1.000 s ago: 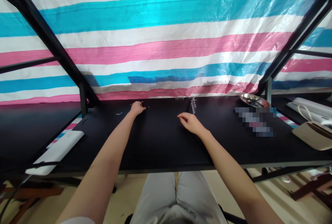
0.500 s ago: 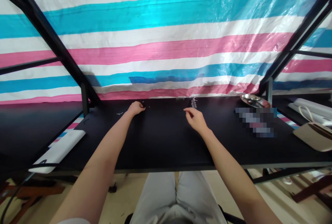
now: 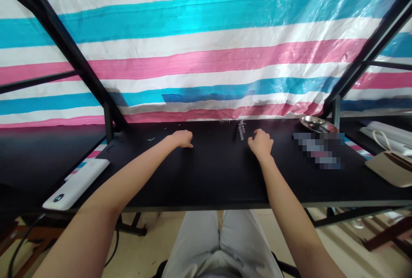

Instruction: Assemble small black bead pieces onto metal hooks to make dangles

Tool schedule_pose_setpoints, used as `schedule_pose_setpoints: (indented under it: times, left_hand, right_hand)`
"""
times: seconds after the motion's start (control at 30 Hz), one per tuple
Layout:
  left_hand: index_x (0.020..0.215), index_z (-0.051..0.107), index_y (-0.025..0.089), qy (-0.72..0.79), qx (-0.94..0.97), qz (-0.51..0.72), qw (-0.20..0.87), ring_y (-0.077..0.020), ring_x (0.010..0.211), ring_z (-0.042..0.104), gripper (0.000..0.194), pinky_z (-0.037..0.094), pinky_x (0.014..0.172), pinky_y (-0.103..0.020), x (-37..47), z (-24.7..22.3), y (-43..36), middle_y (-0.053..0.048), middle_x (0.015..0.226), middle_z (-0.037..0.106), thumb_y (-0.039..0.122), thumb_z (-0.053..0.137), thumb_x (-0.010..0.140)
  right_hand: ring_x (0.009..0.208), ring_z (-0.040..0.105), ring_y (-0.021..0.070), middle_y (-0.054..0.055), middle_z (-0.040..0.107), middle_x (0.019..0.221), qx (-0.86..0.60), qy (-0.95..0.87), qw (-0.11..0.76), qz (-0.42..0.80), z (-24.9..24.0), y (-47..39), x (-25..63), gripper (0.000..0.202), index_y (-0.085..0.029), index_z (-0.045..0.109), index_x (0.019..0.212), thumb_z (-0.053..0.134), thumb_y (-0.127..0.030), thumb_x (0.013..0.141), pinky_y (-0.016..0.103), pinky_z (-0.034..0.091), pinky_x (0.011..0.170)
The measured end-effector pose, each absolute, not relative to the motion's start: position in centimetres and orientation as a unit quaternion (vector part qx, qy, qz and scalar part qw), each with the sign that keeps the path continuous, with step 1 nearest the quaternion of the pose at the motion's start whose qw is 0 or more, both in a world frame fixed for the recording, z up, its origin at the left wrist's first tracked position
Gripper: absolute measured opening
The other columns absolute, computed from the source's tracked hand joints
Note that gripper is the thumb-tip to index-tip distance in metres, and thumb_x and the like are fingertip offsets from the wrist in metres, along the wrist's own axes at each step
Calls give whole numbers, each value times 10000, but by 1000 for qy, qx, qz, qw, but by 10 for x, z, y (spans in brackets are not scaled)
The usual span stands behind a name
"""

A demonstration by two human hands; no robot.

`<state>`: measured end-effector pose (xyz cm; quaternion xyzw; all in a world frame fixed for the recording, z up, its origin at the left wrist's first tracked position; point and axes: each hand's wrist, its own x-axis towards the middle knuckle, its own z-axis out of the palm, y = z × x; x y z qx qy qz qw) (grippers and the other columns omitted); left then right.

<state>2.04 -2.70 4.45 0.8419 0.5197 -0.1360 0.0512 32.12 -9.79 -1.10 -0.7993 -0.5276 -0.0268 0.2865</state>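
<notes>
Over the black table (image 3: 212,175), my left hand (image 3: 184,139) is closed, fingers curled together; anything inside it is too small or hidden to make out. My right hand (image 3: 262,142) hovers just right of a clear, ridged strip (image 3: 241,130), not touching it. Its fingers are bent and somewhat apart, with nothing visible between them. A row of small dark pieces (image 3: 224,121) lies at the table's back edge. Left of my left hand is a thin white scrap (image 3: 151,139), and a tiny piece (image 3: 179,125) lies behind that hand.
A shiny metal dish (image 3: 318,124) stands at the back right, with a pixelated patch in front. A white power bank (image 3: 75,185) lies at the left edge. A beige pouch (image 3: 391,168) is at the far right. Black frame bars rise on both sides before a striped sheet.
My left hand has moved right and slightly toward me, away from the tiny pieces. My right hand has shifted right, away from the clear strip, and its fingers have spread a little.
</notes>
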Motion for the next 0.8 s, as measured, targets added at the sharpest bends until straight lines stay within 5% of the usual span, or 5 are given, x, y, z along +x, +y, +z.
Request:
schedule_pose_setpoints:
  times: [0.2, 0.37, 0.57, 0.8]
  left_hand:
    - [944, 658, 212, 382, 923, 41, 25, -209, 890, 605, 246, 430, 741, -269, 81, 30, -54, -75, 968, 656, 294, 468, 811]
    - [1340, 360, 232, 388, 916, 100, 13, -215, 911, 610, 509, 444, 758, -292, 123, 10, -67, -86, 1103, 614, 302, 425, 840]
    - [1416, 153, 253, 413, 904, 110, 32, -219, 907, 611, 632, 450, 741, -299, 147, -6, -60, -79, 1062, 619, 294, 424, 847]
    - [1356, 326, 264, 431, 892, 133, 21, -214, 880, 611, 493, 450, 748, -312, 156, -16, -57, -89, 1078, 601, 309, 402, 870]
  right_hand:
    - [963, 502, 250, 100, 591, 986, -787, -567, 241, 26, -18, -96, 318, 235, -176, 593, 940, 526, -289, 747, 364, 384, 769]
    - [930, 525, 229, 87, 606, 962, -774, -586, 237, 33, -24, -93, 318, 247, -182, 615, 925, 557, -345, 748, 329, 399, 745]
    - [911, 548, 225, 90, 614, 954, -771, -592, 230, 44, -24, -91, 316, 234, -182, 616, 925, 529, -343, 780, 319, 412, 722]
    - [876, 573, 221, 95, 621, 931, -775, -592, 218, 35, -25, -91, 313, 231, -183, 611, 914, 512, -358, 799, 305, 416, 698]
